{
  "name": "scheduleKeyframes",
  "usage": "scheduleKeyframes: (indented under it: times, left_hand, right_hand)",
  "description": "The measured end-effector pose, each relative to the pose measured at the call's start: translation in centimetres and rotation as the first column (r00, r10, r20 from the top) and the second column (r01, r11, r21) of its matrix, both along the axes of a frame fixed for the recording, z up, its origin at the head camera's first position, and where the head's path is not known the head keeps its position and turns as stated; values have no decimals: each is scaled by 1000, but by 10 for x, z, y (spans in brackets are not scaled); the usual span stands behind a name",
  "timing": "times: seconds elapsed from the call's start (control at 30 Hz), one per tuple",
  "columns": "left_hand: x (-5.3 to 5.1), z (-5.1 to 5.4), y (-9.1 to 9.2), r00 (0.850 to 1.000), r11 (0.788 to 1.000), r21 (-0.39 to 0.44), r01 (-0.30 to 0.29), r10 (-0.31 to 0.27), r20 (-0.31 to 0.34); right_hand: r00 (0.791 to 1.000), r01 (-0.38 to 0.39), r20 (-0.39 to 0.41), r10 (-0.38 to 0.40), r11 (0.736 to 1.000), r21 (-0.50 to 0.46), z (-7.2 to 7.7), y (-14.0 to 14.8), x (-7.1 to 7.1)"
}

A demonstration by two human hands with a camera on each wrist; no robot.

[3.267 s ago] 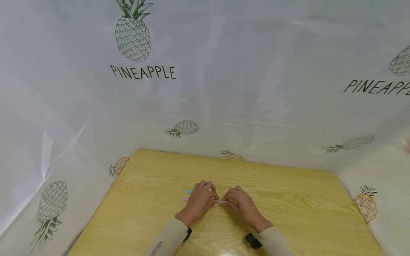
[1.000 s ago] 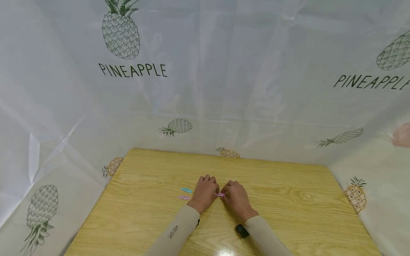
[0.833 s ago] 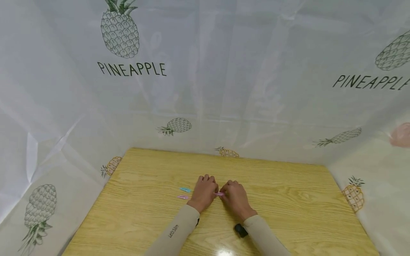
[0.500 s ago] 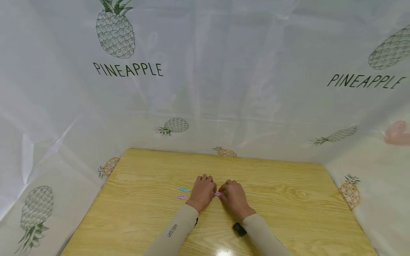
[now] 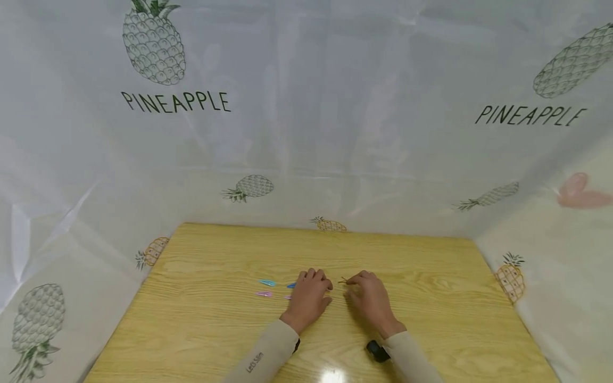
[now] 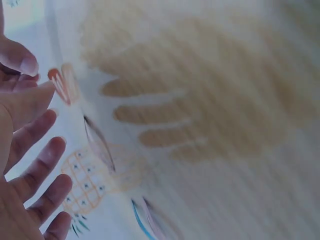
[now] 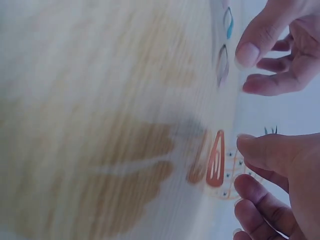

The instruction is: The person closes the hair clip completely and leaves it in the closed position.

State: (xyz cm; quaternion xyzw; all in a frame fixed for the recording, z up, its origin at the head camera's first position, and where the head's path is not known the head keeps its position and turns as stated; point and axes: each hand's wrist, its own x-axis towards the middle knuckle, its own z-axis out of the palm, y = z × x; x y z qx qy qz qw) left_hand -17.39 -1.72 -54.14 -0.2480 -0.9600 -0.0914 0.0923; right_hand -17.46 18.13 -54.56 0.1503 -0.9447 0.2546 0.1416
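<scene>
On the wooden table [image 5: 230, 330], my left hand [image 5: 308, 300] has its fingers loosely spread, with nothing seen between them. A blue hair clip [image 5: 291, 285] and a purple hair clip [image 5: 288, 297] show partly from behind it. My right hand [image 5: 373, 298] is further right, thumb and forefinger apart. At its forefinger tip is an orange-brown snap hair clip [image 5: 343, 281]. In the right wrist view this clip [image 7: 216, 160] appears slightly apart from the right fingertips [image 7: 246, 145]. Left of the left hand lie a turquoise hair clip [image 5: 267, 283] and a pink hair clip [image 5: 264, 293].
A black wrist camera [image 5: 377, 351] is on the right wrist. A pale sheet [image 5: 306, 133] printed with pineapples rises behind the table and along its sides. Bare tabletop [image 5: 431, 298] extends to the right of the hands.
My hands have moved apart from the purple clip between them. An orange-brown clip now shows by my right fingertips, and blue and purple clip ends beside my left hand. The view has shifted right.
</scene>
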Motion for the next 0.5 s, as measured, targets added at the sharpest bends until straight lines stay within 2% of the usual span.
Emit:
scheduleKeyframes:
  times: [0.2,0.37,0.5]
  left_hand:
    - [1,-4,15,1000,999,-31,-18,18,-19]
    - [2,-5,27,999,995,-94,-28,26,-24]
    - [1,-8,33,998,993,-109,-37,32,-46]
  right_hand:
    - [1000,16,3,-16,1000,-7,-2,13,4]
    - [999,37,28,-38,999,25,-6,21,8]
    - [999,41,32,-42,999,35,-7,26,11]
